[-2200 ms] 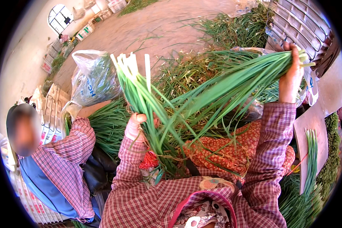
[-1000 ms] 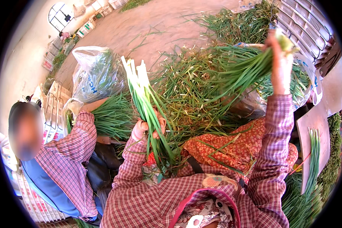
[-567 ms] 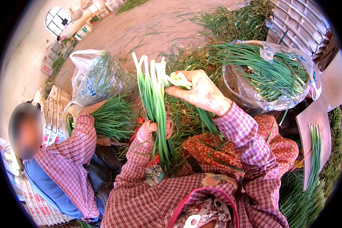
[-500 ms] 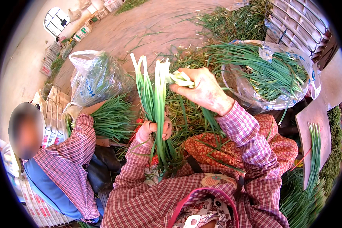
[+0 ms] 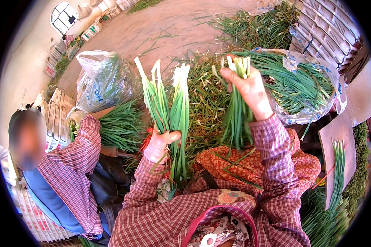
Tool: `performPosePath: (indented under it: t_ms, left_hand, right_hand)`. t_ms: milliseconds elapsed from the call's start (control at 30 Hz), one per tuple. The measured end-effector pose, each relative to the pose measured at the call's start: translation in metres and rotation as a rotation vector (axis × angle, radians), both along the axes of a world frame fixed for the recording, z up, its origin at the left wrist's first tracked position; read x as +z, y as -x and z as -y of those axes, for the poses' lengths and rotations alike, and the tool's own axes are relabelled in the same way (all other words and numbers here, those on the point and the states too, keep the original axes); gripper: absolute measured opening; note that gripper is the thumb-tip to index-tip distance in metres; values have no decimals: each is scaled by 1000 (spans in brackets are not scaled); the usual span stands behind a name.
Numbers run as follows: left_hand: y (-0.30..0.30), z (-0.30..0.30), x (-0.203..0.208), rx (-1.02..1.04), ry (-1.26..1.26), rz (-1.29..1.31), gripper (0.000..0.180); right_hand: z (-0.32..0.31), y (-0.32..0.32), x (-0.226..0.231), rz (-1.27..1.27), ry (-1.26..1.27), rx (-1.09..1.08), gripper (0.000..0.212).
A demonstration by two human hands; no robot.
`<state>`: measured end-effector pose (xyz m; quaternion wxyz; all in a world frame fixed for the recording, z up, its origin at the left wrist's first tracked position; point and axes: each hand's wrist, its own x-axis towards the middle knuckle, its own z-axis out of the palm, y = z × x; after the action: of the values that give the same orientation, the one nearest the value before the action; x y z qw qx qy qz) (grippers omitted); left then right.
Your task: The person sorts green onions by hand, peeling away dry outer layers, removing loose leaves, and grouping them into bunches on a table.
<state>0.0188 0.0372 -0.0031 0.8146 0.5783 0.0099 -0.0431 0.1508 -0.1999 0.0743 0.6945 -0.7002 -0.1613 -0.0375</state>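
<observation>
My left hand (image 5: 166, 138) is wrapped round a bunch of green onions (image 5: 178, 111). Their white ends point up and away, split into two clusters, and the green leaves hang down below the fist. Off to the right, raised near the open bag, my right hand (image 5: 247, 84) grips a second bunch of green onions (image 5: 238, 117). The pale ends of this bunch stick up above the fingers, and its leaves trail down toward my lap. The two bunches are apart.
A clear plastic bag (image 5: 290, 119) full of green onions lies open at the right. Leaf scraps (image 5: 208, 111) cover the floor ahead. A co-worker (image 5: 70, 168) sits at the left beside a tied bag (image 5: 107, 86). Stacked crates (image 5: 325, 33) stand far right; a board (image 5: 346, 164) bears another bunch.
My right hand has moved right with its bunch, away from the left one, and the bunch has swung from lying sideways to hanging down. The left-hand bunch has fanned apart.
</observation>
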Motion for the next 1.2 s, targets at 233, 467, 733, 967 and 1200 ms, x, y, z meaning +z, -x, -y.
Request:
performPosePath:
  t_ms: [233, 467, 733, 967, 1200]
  left_hand:
    - [-4, 26, 21, 119, -143, 8, 39]
    - [-2, 37, 24, 69, -69, 17, 47]
    - [-29, 52, 60, 145, 2, 66, 48]
    - [-46, 36, 45, 202, 133, -31, 34]
    - [-46, 30, 52, 124, -12, 84, 31]
  right_hand:
    - [-15, 23, 2, -164, -120, 270, 37]
    - [-22, 23, 4, -234, -79, 340, 25]
    - [-32, 30, -8, -146, -233, 397, 23]
    - [-24, 29, -11, -77, -128, 287, 19]
    - [-8, 26, -9, -129, -190, 209, 20]
